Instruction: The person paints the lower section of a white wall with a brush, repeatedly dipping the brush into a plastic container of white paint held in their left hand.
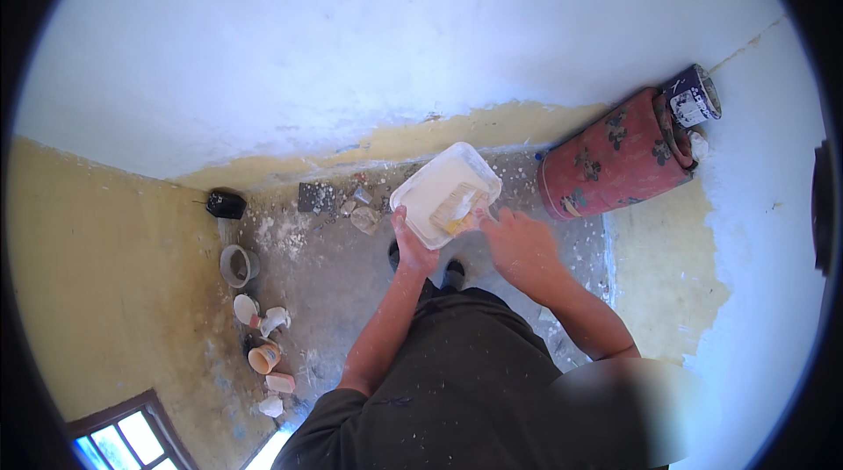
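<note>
My left hand (pixel 410 246) grips the near edge of a white rectangular plastic tub (pixel 439 185) with white paint in it, held tilted in front of me. A paintbrush (pixel 458 207) with a yellowish handle lies inside the tub. My right hand (pixel 520 246) is at the tub's right side, fingers on the brush handle. Below the hands I see my dark shirt and dark shoes.
A red patterned cylinder (pixel 610 163) with a paint can (pixel 694 94) on top stands against the right wall. Along the left wall lie a black object (pixel 226 203), a grey ring-shaped pot (pixel 237 265) and several small containers (pixel 263 356). Rubble (pixel 360 211) lies at the wall base. A window (pixel 123 435) is at lower left.
</note>
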Motion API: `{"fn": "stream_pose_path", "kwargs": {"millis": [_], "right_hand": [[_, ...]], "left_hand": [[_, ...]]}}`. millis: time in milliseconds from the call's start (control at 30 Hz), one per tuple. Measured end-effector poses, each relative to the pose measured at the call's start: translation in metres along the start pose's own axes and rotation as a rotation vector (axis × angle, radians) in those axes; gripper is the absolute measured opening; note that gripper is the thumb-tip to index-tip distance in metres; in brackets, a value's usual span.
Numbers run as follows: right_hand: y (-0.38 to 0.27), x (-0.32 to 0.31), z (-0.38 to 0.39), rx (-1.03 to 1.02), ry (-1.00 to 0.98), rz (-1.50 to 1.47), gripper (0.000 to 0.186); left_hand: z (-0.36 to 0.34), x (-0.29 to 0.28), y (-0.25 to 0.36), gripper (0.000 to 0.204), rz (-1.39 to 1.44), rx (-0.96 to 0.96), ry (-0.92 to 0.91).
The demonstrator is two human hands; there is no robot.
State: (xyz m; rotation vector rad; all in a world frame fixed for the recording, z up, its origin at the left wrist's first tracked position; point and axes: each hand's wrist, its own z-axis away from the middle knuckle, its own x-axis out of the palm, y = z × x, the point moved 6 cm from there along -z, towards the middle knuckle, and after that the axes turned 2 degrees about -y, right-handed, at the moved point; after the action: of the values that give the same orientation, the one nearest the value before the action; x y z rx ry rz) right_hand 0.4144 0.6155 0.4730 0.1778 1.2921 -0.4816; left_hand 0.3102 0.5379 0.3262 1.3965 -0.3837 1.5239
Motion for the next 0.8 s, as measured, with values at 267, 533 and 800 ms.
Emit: {"fn": "stream_pose_path", "kwargs": {"millis": [267,533,800], "right_hand": [[-0.004,0.010,-0.012,0.054,0.095,-0.127,0.040],[-0.017,0.019,-0.034,0.039,0.252,-0.536,0.036],[-0.021,0.082,-0.082,0.155,0.160,-1.683,0.042]], "left_hand": [[-0.014,-0.012,0.029,0.058,0.047,0.019,0.030],[-0.048,-0.040,0.055,0.062,0.016,-0.022,0.050],[-0.086,-0.079,0.074,0.068,0.018,-0.065,0.060]]}}
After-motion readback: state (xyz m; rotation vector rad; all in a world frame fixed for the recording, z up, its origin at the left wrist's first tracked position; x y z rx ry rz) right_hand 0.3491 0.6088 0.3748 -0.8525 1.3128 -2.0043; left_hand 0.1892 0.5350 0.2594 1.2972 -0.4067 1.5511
